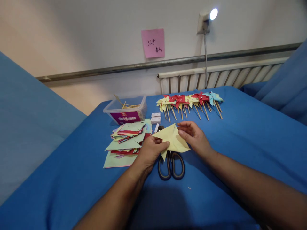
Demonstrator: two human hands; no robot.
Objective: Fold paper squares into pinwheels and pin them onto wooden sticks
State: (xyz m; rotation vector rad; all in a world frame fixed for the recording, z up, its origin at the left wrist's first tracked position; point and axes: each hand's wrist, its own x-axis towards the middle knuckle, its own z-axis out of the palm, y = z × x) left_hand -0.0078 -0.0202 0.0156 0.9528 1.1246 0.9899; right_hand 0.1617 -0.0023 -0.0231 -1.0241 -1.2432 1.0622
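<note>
Both bare forearms reach forward from the lower edge of the view and meet over a blue cloth-covered table [251,134]. Left hand [150,152] is curled, palm turned inward, thumb and fingertips pinching the near left edge of a pale yellow folded paper [173,138]. Right hand [194,138] comes in from the other side, wrist slightly raised, fingers bent and closed on the paper's right edge, so the sheet is held between the two hands just above the cloth. The paper has pointed corners, one sticking up beyond the fingers and one hanging down below the left thumb.

Directly beneath the hands, on the side nearer the person, lies a pair of scissors [171,166] with dark looped handles, partly hidden by the paper. Just left of the left hand sits a loose stack of coloured paper squares [126,140], green, yellow and red. Beyond that stack stands a clear plastic tub [126,111] holding thin wooden sticks. Ahead of the hands are small white boxes [155,117], and farther on, a row of finished paper pinwheels [189,101] on sticks, in yellow, red and light blue. On the wall beyond, a pink sticky note [153,43] hangs, with a small lit lamp [206,19] to its right.
</note>
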